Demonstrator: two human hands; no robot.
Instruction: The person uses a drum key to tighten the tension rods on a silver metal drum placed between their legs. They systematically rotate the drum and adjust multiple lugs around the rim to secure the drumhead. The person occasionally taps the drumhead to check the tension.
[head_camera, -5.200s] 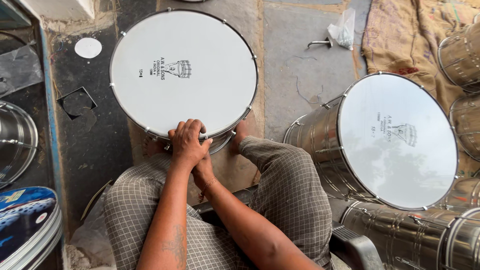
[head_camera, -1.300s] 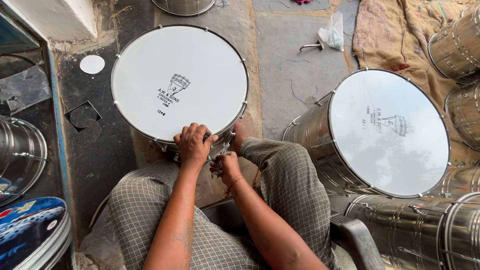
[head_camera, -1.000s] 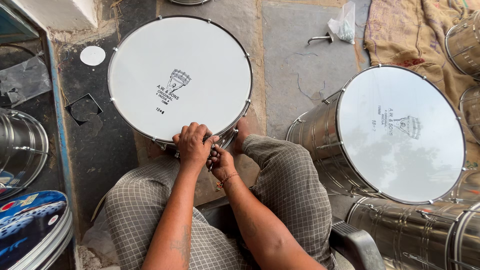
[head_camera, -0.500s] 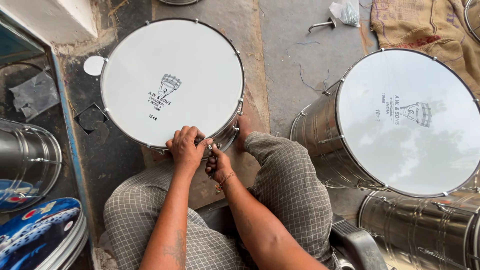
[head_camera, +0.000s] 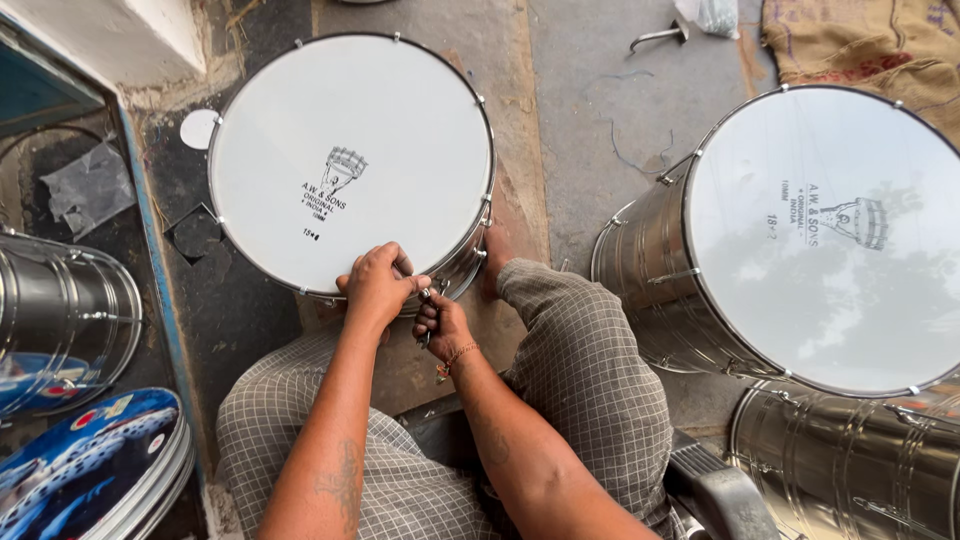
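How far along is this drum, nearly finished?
The white skin already sits flat under the hoop on the small drum. Both hands are at its near rim: left hand on the edge, right hand gripping a small metal fitting. How many lugs remain cannot be told.

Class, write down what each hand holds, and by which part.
Left hand grips the white-headed drum by its near rim; right hand pinches a small metal piece there.

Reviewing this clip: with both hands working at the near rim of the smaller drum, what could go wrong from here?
The left hand and right hand crowd one spot on the drum rim, around a small metal tool; a slip could pinch the fingers. The drum stands unclamped between the knees, with only a foot beside it, so hard turning might shift it. The larger drum stands close to the right knee and could be knocked.
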